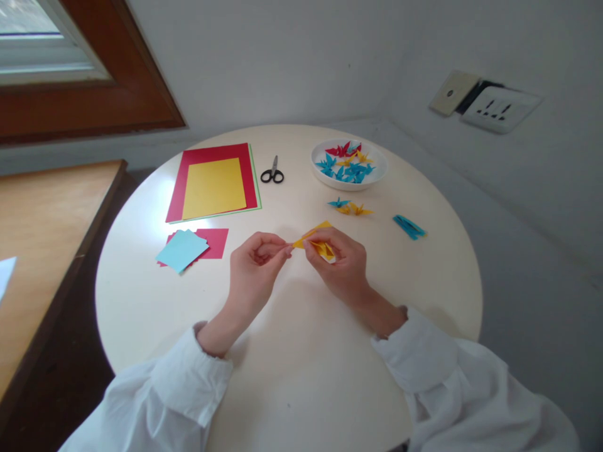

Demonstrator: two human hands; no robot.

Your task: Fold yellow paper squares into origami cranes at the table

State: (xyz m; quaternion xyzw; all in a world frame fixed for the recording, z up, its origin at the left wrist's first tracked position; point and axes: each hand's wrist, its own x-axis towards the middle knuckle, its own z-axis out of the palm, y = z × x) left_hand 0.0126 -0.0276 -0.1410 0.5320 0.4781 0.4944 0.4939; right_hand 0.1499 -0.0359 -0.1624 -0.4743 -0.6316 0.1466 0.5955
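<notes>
Between my two hands, above the middle of the round white table (pixel 292 351), is a partly folded yellow origami paper (pixel 325 250). My left hand (pixel 257 263) pinches its pointed left tip between thumb and fingers. My right hand (pixel 342 260) grips its body, with the thumb in front and the fingers behind, so part of the folds is hidden. Just beyond my right hand lie a small blue paper crane (pixel 339 203) and yellow paper cranes (pixel 360 209). Farther back, a white dish (pixel 316 169) holds several red, blue and yellow cranes.
Black-handled scissors (pixel 272 175) lie at the back. Left of them is a stack of large sheets with a yellow sheet (pixel 214 188) on top. Small light-blue squares (pixel 183 250) overlap red paper (pixel 217 243) nearer me. Folded blue strips (pixel 409 226) lie at right. Walls stand behind the table.
</notes>
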